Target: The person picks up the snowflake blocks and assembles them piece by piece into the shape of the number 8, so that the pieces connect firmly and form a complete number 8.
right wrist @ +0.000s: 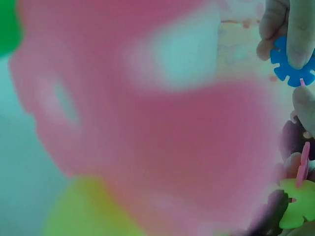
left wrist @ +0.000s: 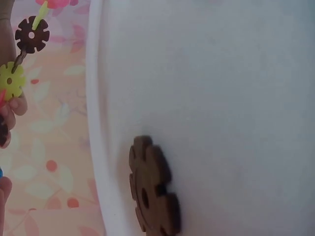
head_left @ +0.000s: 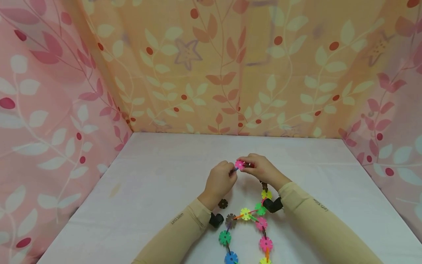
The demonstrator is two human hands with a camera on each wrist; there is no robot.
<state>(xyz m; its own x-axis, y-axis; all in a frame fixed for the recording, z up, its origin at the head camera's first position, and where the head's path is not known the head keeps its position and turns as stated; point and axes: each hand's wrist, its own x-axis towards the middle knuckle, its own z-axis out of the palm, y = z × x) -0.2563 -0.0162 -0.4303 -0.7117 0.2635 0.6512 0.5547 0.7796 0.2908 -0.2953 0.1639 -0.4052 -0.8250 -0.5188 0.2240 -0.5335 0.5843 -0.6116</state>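
My left hand pinches a blue notched disc, which shows best in the right wrist view, under the thumb and fingers. Close beside it, my right hand holds a dark brown notched disc, with a yellow disc near its fingers. Between the two hands a pink disc faces the camera in the head view. From the right hand a chain of slotted discs hangs down, passing a brown disc and a yellow disc.
A loose brown disc lies on the white tabletop below the left hand. The linked chain continues toward the front edge through green, blue and pink discs. Patterned curtains enclose the table.
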